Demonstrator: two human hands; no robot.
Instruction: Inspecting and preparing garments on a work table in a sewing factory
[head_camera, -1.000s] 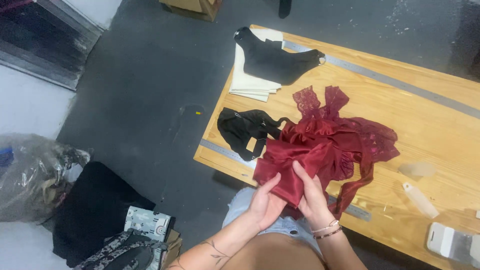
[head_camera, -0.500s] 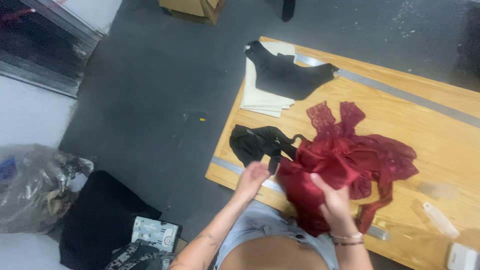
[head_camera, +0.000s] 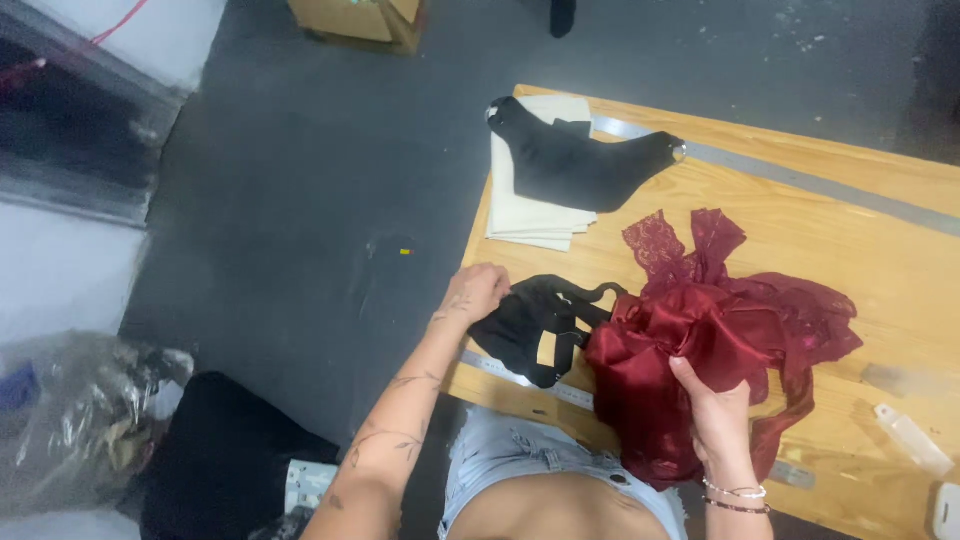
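A dark red satin and lace garment (head_camera: 720, 330) lies bunched on the wooden table (head_camera: 880, 200), partly hanging over the near edge. My right hand (head_camera: 715, 415) grips its satin part from below. My left hand (head_camera: 475, 292) is closed on the left edge of a black strappy garment (head_camera: 540, 325) lying at the table's left corner, just left of the red one. Further back, a black fabric piece with metal rings (head_camera: 580, 160) rests on a stack of cream sheets (head_camera: 530, 210).
A metal ruler strip (head_camera: 780, 165) runs along the table's far side, and another runs along the near edge. Small clear and white items (head_camera: 910, 440) sit at the right. On the dark floor are a cardboard box (head_camera: 360, 18), a plastic bag (head_camera: 70, 420) and dark bundles (head_camera: 220, 460).
My left hand let go of the red garment and moved left onto the black strappy garment. My right hand kept hold of the red one. The camera view shifted.
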